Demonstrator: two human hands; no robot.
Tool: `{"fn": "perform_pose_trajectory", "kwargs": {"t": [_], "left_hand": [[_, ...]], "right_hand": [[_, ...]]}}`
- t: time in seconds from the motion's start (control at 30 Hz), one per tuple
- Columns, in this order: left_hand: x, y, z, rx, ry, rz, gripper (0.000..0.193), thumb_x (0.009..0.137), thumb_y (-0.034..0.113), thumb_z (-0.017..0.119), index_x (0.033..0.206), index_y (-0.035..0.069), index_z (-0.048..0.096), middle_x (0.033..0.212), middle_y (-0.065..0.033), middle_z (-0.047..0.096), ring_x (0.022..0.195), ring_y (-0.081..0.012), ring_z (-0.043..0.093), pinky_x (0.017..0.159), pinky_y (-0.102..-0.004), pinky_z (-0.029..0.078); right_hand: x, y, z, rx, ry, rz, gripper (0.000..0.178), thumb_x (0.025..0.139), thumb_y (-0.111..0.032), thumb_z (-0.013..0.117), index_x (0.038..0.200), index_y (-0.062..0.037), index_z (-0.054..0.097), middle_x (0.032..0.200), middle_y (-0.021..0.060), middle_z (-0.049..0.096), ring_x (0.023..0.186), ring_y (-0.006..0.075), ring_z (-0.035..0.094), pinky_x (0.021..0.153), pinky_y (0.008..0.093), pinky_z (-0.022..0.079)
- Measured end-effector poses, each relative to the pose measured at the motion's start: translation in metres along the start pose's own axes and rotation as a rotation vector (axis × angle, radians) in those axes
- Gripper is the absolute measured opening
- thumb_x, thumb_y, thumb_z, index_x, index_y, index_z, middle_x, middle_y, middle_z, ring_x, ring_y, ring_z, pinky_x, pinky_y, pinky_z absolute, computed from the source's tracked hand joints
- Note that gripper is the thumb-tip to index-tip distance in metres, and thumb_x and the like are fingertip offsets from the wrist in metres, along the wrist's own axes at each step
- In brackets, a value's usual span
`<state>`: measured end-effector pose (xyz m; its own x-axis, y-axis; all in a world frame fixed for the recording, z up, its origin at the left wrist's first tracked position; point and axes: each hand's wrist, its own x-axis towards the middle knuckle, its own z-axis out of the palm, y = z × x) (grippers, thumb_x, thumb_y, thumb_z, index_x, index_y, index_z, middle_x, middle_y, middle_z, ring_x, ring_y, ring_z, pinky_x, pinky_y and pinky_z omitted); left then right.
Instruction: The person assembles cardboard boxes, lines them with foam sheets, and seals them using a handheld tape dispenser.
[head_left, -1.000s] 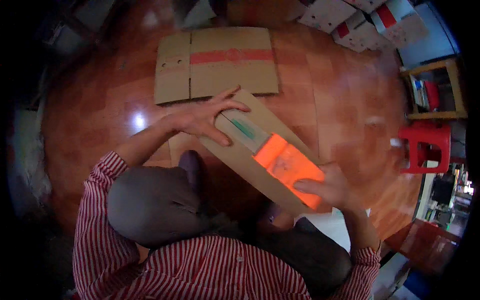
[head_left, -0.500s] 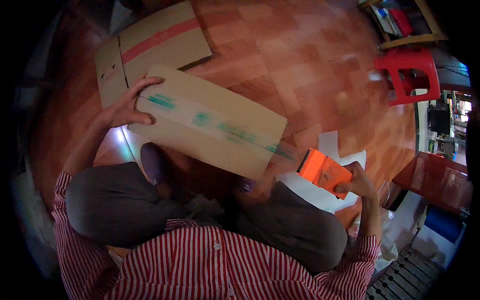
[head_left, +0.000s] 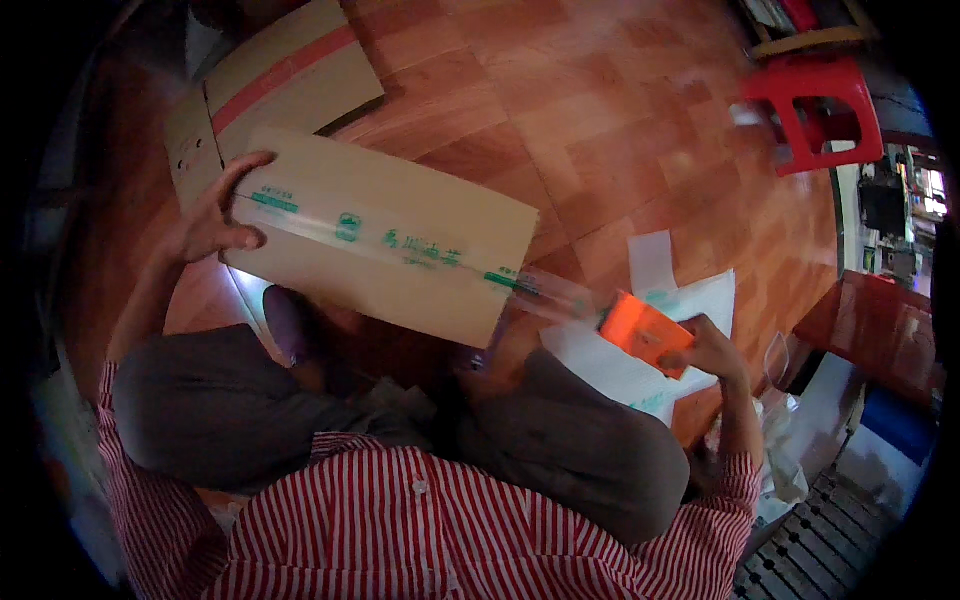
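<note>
A brown cardboard box [head_left: 400,205] with green print is held tilted above my knees. My left hand [head_left: 215,218] clasps its left end, fingers over the far edge and thumb on the upper face. Clear tape [head_left: 350,228] lies along the seam of that face. From the box's right end a loose stretch of this tape runs to an orange tape dispenser [head_left: 640,336]. My right hand [head_left: 716,352] is closed around the dispenser's right side, a short way off from the box.
A larger brown carton [head_left: 300,70] with a red stripe lies at the far left. White sheets [head_left: 705,300] lie on the tiled floor under the dispenser. A red plastic stool [head_left: 825,110] stands far right, with a dark red table [head_left: 870,320] nearer. Plastic bags [head_left: 780,470] sit at the right.
The gap between box and dispenser has widened, with more clear tape stretched across it. Both hands keep their hold. The whole view has shifted slightly.
</note>
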<state>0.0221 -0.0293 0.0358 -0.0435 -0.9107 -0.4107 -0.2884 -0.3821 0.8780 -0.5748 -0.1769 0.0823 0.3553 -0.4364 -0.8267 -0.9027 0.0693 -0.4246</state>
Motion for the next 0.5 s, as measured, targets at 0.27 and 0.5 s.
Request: {"fn": "perform_pose_trajectory", "kwargs": {"t": [0.27,0.5], "left_hand": [[-0.006,0.018,0.011,-0.059,0.034,-0.072,0.1,0.052,0.029,0.084,0.135,0.006,0.032,0.137,-0.0085,0.032,0.129,-0.0226,0.028,0.107,-0.0332,0.021],[0.0,0.006,0.03,-0.125,0.245,0.029,0.066,0.074,0.022,0.067,0.132,0.008,0.037,0.134,-0.0083,0.037,0.125,-0.0203,0.034,0.103,-0.0311,0.028]], "right_hand": [[0.092,-0.039,0.044,-0.111,0.007,-0.205,0.054,0.068,-0.049,0.068,0.084,0.0014,0.065,0.063,0.0126,0.061,0.06,0.0224,0.059,0.057,0.0346,0.046],[0.102,-0.082,0.052,-0.121,-0.004,-0.163,0.05,0.063,-0.048,0.071,0.078,-0.0009,0.066,0.063,0.0135,0.06,0.057,0.0229,0.058,0.054,0.0343,0.045]]}}
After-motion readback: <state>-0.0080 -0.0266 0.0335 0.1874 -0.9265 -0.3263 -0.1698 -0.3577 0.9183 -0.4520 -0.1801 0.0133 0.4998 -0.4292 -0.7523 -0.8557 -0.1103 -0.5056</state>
